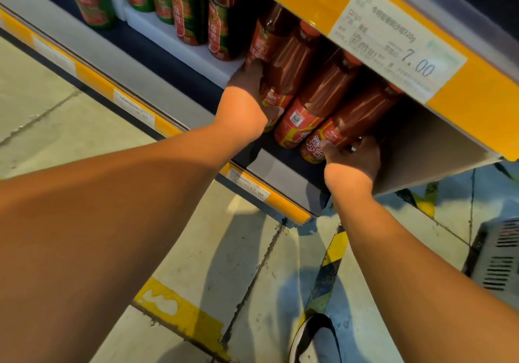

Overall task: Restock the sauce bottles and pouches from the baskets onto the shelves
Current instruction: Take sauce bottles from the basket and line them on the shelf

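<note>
Several red sauce bottles with red-and-yellow labels stand in a row on the shelf (283,171), under the shelf above. My left hand (247,87) reaches into the shelf and rests flat against the left side of the row, on a bottle (276,101) near the front. My right hand (354,156) grips the base of the rightmost front bottle (345,126), its fingers curled round the label. Another bottle (309,104) stands between the two. The bottle caps are partly hidden by the upper shelf edge.
Green-labelled sauce bottles (193,11) stand further left on white blocks. A yellow price strip with a 7.00 tag (398,45) fronts the upper shelf. Lower shelf edge carries price tags (250,184). A grey basket (497,256) sits on the floor at right; a shoe (311,340) below.
</note>
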Tool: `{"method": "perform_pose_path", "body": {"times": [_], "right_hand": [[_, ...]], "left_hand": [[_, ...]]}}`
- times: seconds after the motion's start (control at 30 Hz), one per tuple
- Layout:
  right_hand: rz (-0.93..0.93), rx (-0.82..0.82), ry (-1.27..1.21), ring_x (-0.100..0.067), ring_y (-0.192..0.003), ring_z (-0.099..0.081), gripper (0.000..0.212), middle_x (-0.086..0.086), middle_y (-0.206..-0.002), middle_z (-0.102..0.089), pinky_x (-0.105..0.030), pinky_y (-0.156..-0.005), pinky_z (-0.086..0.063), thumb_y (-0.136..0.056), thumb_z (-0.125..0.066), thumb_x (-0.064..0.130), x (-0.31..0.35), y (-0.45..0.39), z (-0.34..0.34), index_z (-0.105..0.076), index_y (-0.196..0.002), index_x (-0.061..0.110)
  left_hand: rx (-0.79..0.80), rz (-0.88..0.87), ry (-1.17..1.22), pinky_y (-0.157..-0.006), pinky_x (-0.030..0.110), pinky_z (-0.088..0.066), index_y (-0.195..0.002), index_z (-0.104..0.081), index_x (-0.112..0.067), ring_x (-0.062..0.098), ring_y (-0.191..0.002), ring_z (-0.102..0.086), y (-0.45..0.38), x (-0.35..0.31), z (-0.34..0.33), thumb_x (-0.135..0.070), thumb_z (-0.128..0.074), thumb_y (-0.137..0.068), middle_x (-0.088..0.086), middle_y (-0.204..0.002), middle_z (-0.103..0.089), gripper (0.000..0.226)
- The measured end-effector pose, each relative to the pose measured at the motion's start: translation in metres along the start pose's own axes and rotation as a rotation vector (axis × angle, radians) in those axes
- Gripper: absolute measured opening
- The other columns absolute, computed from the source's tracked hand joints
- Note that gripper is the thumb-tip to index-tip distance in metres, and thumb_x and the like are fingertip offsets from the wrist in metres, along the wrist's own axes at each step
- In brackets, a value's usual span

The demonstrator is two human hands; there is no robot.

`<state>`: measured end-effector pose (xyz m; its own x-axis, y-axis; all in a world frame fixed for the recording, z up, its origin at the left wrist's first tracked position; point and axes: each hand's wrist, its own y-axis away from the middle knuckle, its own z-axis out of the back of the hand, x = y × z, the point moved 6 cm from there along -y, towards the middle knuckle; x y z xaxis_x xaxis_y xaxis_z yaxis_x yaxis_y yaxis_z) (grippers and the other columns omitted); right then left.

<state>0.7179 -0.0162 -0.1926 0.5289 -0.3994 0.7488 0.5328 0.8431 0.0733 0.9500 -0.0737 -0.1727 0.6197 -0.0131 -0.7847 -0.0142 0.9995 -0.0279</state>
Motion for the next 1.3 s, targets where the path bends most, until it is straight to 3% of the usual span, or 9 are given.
{"method": "perform_pose_path", "body": {"times": [0.17, 0.3, 0.4, 0.47, 0.8, 0.93, 1.1, 1.2, 1.3], "right_hand": [[-0.049, 0.119, -0.069, -0.029, -0.127, -0.061, 0.061, -0.009, -0.139, -0.063, -0.038, -0.107, -0.049, -0.088, -0.081, 0.018, 0.005, 0.011, -0.001, -0.052, -0.14, 0.007], [-0.093, 0.217, 0.049, -0.03, -0.11, -0.06, 0.055, -0.008, -0.13, -0.066, -0.034, -0.088, -0.046, -0.092, -0.076, 0.036, 0.015, 0.044, 0.014, -0.057, -0.136, 0.01], [-0.074, 0.214, -0.006, -0.022, -0.109, -0.057, 0.065, 0.002, -0.131, -0.059, -0.038, -0.089, -0.047, -0.093, -0.075, 0.04, 0.027, 0.078, 0.036, -0.045, -0.147, 0.018], [-0.06, 0.27, -0.017, -0.021, -0.133, -0.049, 0.073, 0.007, -0.15, -0.046, -0.044, -0.108, -0.045, -0.096, -0.072, 0.038, 0.037, 0.105, 0.052, -0.032, -0.156, 0.029], [0.074, 0.187, 0.17, -0.004, -0.145, -0.031, 0.068, 0.022, -0.16, -0.027, -0.026, -0.119, -0.028, -0.099, -0.062, 0.044, 0.08, 0.221, 0.248, -0.028, -0.158, 0.041], [0.098, 0.072, 0.209, -0.006, -0.151, -0.024, 0.065, 0.018, -0.164, -0.023, -0.027, -0.123, -0.025, -0.099, -0.059, 0.048, 0.069, 0.23, 0.339, -0.03, -0.157, 0.039], [0.091, -0.078, 0.198, 0.001, -0.152, -0.016, 0.07, 0.024, -0.164, -0.02, -0.021, -0.123, -0.017, -0.093, -0.046, 0.065, 0.013, 0.23, 0.437, -0.029, -0.157, 0.043], [0.052, -0.105, 0.185, 0.0, -0.15, -0.021, 0.063, 0.023, -0.163, -0.024, -0.027, -0.124, -0.023, -0.097, -0.051, 0.059, -0.035, 0.222, 0.49, -0.031, -0.155, 0.042], [0.01, -0.121, 0.15, -0.004, -0.149, -0.028, 0.06, 0.019, -0.162, -0.028, -0.025, -0.122, -0.026, -0.099, -0.055, 0.053, -0.071, 0.205, 0.554, -0.035, -0.155, 0.039]], "left_hand": [[0.07, 0.021, 0.021, -0.114, 0.041, -0.04, -0.151, -0.037, -0.008, 0.031, -0.14, -0.046, 0.007, -0.001, 0.0, -0.03, -0.085, -0.081, 0.014, -0.15, -0.049, 0.088], [0.093, 0.195, 0.032, -0.065, 0.024, -0.048, -0.094, -0.056, -0.008, 0.04, -0.102, -0.064, 0.033, 0.009, 0.011, -0.033, -0.082, -0.085, 0.011, -0.09, -0.06, 0.037], [0.06, 0.146, 0.08, -0.091, 0.035, -0.047, -0.127, -0.053, -0.015, 0.025, -0.121, -0.055, 0.075, 0.0, 0.034, -0.04, -0.073, -0.092, 0.006, -0.13, -0.057, 0.047], [0.077, 0.105, 0.124, -0.098, 0.033, -0.044, -0.139, -0.052, -0.028, 0.017, -0.125, -0.053, 0.111, -0.012, 0.05, -0.043, -0.07, -0.093, -0.003, -0.14, -0.055, 0.051], [0.419, -0.178, 0.109, -0.105, 0.025, -0.038, -0.126, -0.051, -0.058, -0.003, -0.131, -0.043, 0.23, -0.147, 0.078, -0.057, -0.063, -0.092, -0.03, -0.133, -0.05, 0.036], [0.492, -0.303, 0.106, -0.09, 0.01, -0.043, -0.111, -0.047, -0.072, -0.025, -0.107, -0.039, 0.251, -0.234, 0.071, -0.052, -0.07, -0.089, -0.045, -0.116, -0.044, 0.037], [0.528, -0.41, 0.087, -0.1, 0.029, -0.047, -0.112, -0.057, -0.055, 0.006, -0.119, -0.054, 0.273, -0.328, 0.029, -0.034, -0.08, -0.086, -0.017, -0.124, -0.061, 0.041], [0.599, -0.444, -0.014, -0.083, 0.011, -0.043, -0.116, -0.054, -0.052, -0.004, -0.096, -0.053, 0.29, -0.383, -0.024, -0.044, -0.072, -0.091, -0.019, -0.112, -0.06, 0.031], [0.63, -0.44, -0.082, -0.096, 0.027, -0.045, -0.122, -0.054, -0.049, 0.0, -0.111, -0.05, 0.307, -0.453, -0.072, -0.045, -0.066, -0.095, -0.025, -0.126, -0.053, 0.03]]}}
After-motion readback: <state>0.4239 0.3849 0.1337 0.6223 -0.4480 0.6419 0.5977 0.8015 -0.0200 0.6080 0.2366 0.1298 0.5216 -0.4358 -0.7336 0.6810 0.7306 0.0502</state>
